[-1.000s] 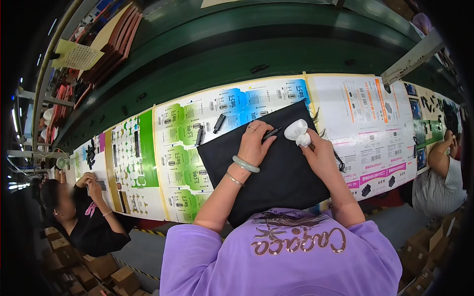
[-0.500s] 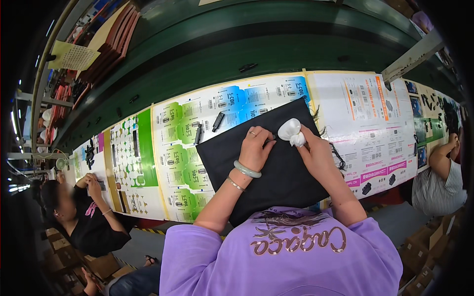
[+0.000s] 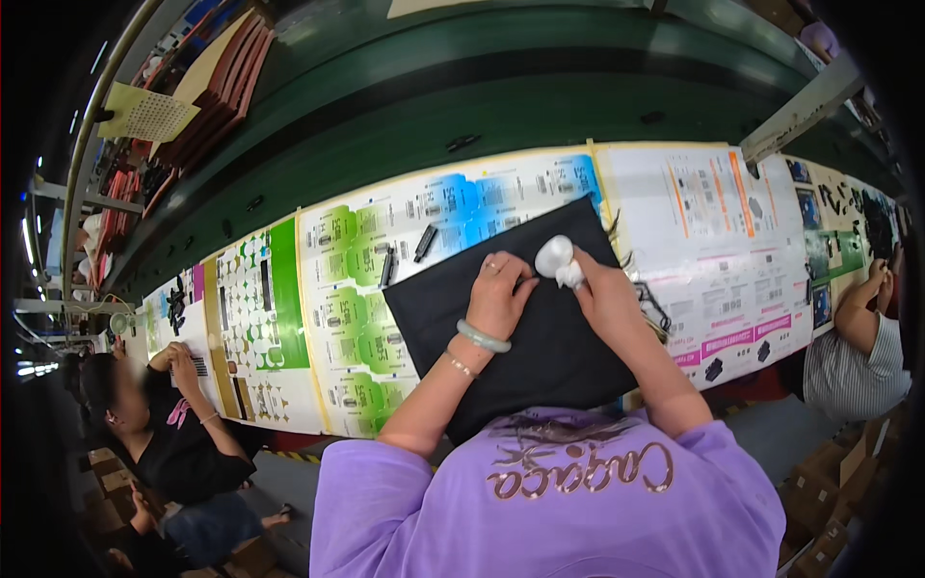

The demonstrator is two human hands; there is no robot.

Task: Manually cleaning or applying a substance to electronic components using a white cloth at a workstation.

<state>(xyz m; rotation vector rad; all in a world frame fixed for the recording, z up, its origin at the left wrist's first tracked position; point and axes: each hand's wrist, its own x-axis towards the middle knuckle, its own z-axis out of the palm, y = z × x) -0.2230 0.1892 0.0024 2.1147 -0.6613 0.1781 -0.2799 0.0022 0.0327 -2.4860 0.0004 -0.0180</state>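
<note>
My right hand (image 3: 609,294) grips a bunched white cloth ball (image 3: 555,257) by its gathered neck, its round end tilted up and to the left. Close beside it, my left hand (image 3: 496,294) has its fingers curled into a pinch. What those fingertips hold is lost against the dark background. Both hands are over a black cloth (image 3: 549,352) spread on the worktable. Past the cloth's upper left edge, a slim black part (image 3: 425,243) and another black part (image 3: 388,267) lie on the printed sheets.
A green conveyor belt (image 3: 540,101) runs along the far side, carrying scattered black parts (image 3: 462,143). Dark cords (image 3: 655,310) lie at the cloth's right edge. One person (image 3: 183,424) works at the left, another (image 3: 853,356) at the right. A metal post (image 3: 800,116) stands at the far right.
The white cloth ball has shifted slightly left and turned in my right hand. My left hand stays almost in place. Black parts on the belt have moved left.
</note>
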